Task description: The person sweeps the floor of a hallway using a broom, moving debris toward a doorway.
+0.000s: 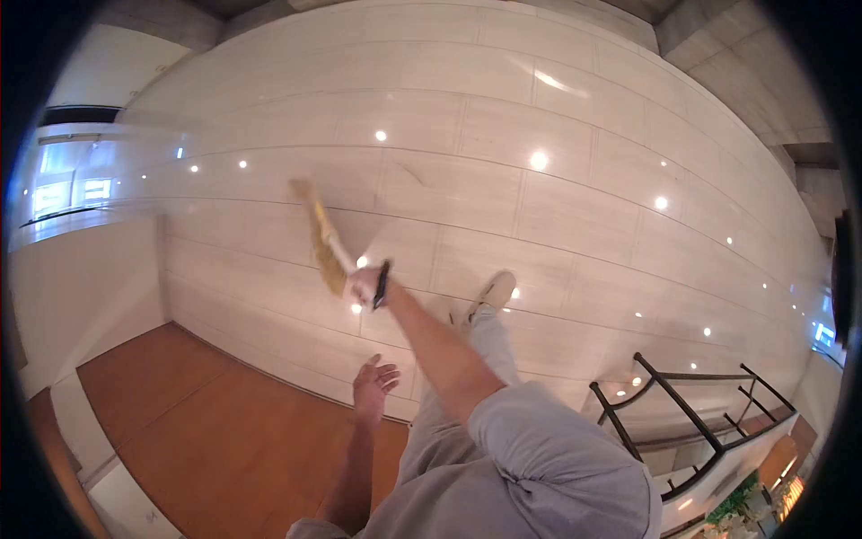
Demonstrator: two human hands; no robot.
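Note:
My right hand (366, 286), with a dark band on its wrist, reaches across my body and grips the pale handle of a hand brush (326, 259). The brush has yellowish bristles and is blurred; it extends up and to the left from my fist, over the glossy pale tiled floor (465, 182). Whether the bristles touch the tiles, I cannot tell. Below and nearer my body, my left hand (377, 391) holds nothing and its fingers are spread. It is beside the edge of a reddish-brown surface (242, 431).
A black metal frame (680, 404) stands at the lower right, with a green plant (737, 498) beyond it. My light shoe (495, 290) rests on the tiles. A low white wall (94, 290) bounds the left side. Ceiling lights reflect in the floor.

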